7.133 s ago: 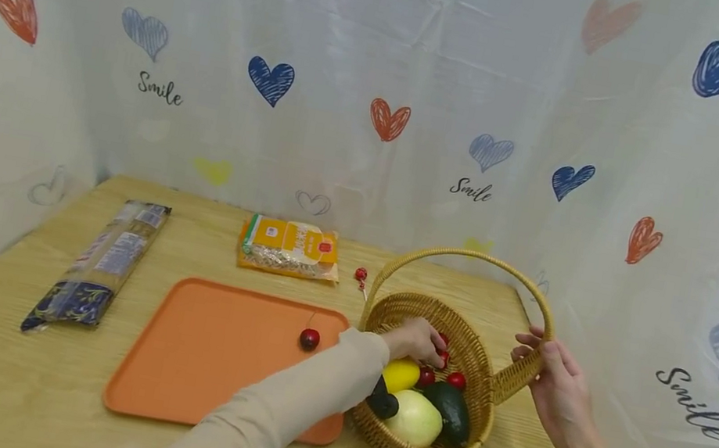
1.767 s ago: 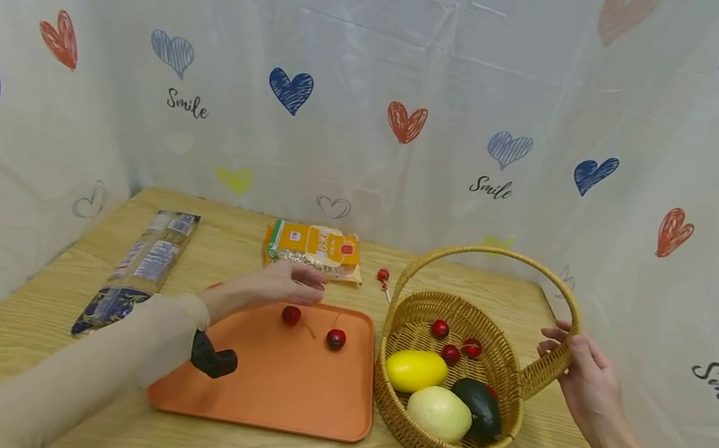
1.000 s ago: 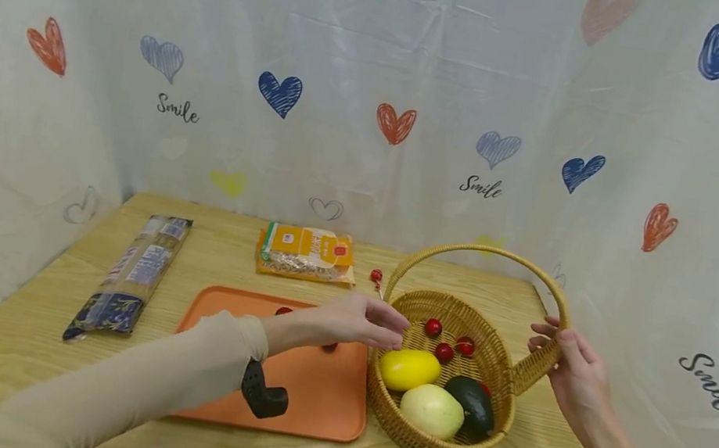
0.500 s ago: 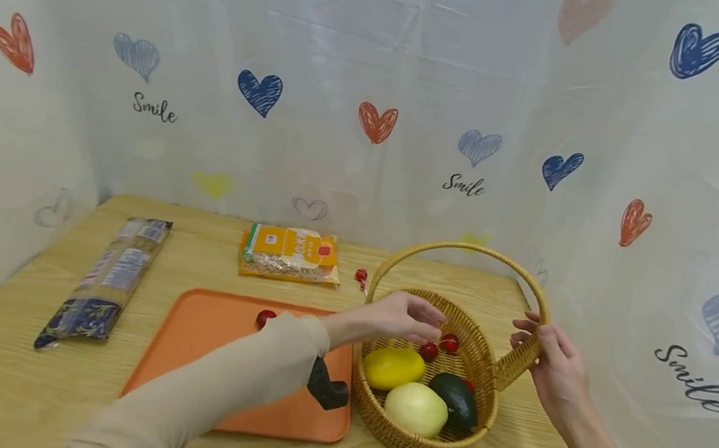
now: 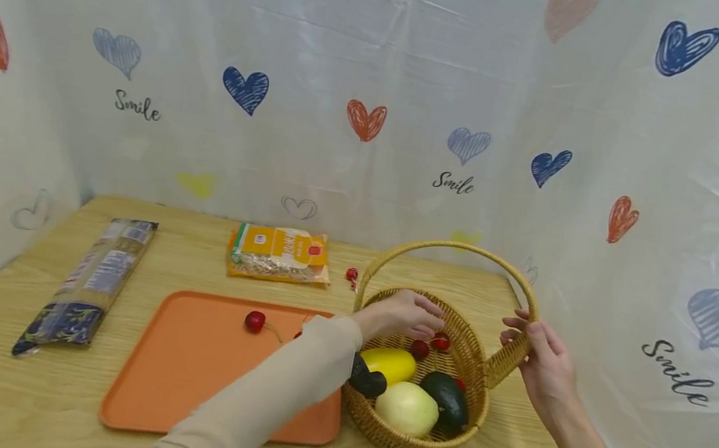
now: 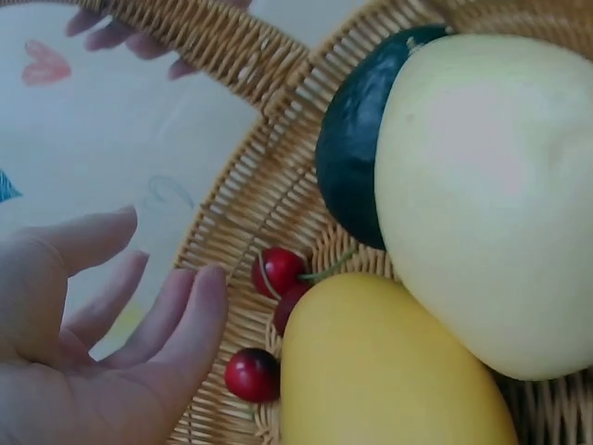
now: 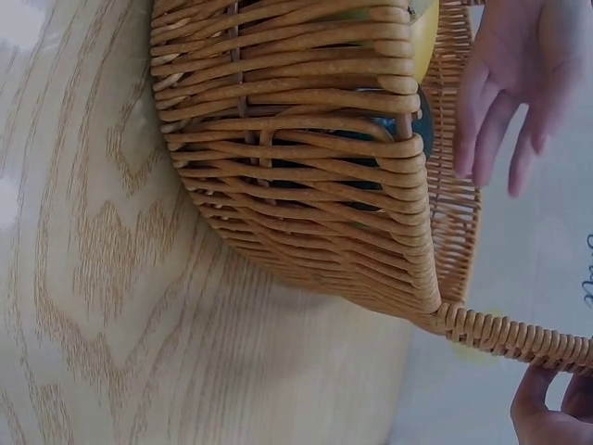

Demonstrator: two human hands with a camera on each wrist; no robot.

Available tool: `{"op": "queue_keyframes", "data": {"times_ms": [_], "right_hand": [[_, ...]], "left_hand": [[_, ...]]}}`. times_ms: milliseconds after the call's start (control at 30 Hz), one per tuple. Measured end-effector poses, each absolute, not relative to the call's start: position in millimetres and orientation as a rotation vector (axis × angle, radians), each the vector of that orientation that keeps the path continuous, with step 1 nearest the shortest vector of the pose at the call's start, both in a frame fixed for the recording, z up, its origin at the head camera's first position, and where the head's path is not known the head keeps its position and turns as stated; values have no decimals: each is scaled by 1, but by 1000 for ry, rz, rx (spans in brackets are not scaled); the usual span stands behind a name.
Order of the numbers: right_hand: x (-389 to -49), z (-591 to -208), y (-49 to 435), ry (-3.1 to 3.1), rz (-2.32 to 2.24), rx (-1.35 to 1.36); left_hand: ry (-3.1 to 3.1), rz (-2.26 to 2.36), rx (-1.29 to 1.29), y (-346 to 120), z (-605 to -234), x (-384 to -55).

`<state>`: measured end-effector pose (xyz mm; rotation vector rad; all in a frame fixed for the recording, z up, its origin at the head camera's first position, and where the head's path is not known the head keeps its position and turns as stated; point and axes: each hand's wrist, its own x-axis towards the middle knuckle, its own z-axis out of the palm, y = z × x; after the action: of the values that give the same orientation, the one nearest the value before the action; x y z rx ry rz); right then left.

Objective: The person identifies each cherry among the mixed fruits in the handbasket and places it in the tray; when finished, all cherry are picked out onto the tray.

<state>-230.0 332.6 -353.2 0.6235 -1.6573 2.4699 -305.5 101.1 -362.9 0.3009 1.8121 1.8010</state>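
Observation:
My left hand (image 5: pixel 404 315) is over the wicker basket (image 5: pixel 394 442), fingers loosely bent and holding nothing. In the left wrist view its fingertips are close to a red cherry (image 6: pixel 252 375) and another cherry (image 6: pixel 278 269) with a green stem. Around them in the basket lie a smooth yellow fruit (image 6: pixel 389 371), a large pale green round fruit (image 6: pixel 500 185) and a dark green avocado-like fruit (image 6: pixel 352 139). My right hand (image 5: pixel 550 367) grips the side of the basket's arched handle (image 5: pixel 456 246); the right wrist view shows its thumb and fingers (image 7: pixel 530 389) at the handle.
An orange tray (image 5: pixel 185 369) lies left of the basket, with a cherry (image 5: pixel 254 321) on it and another mostly behind my left sleeve (image 5: pixel 275 384). Farther back are an orange-labelled grain packet (image 5: pixel 279 254), a red lollipop (image 5: pixel 352 275) and a long blue-ended packet (image 5: pixel 84 289) at left.
My left hand has travelled right from above the tray to over the basket. A second cherry has come onto the tray since the earliest frame. My right hand keeps its grip on the handle.

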Motion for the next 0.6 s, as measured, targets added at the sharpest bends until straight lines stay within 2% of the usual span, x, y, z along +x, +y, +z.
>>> {"op": "queue_keyframes", "data": {"times_ms": [367, 600], "right_hand": [[-231, -352, 328, -1694, 2440, 569], [-227, -354, 330, -1697, 2428, 551]], "left_hand": [[2033, 1744, 133, 122, -382, -314], [2199, 1572, 156, 137, -392, -308]]}}
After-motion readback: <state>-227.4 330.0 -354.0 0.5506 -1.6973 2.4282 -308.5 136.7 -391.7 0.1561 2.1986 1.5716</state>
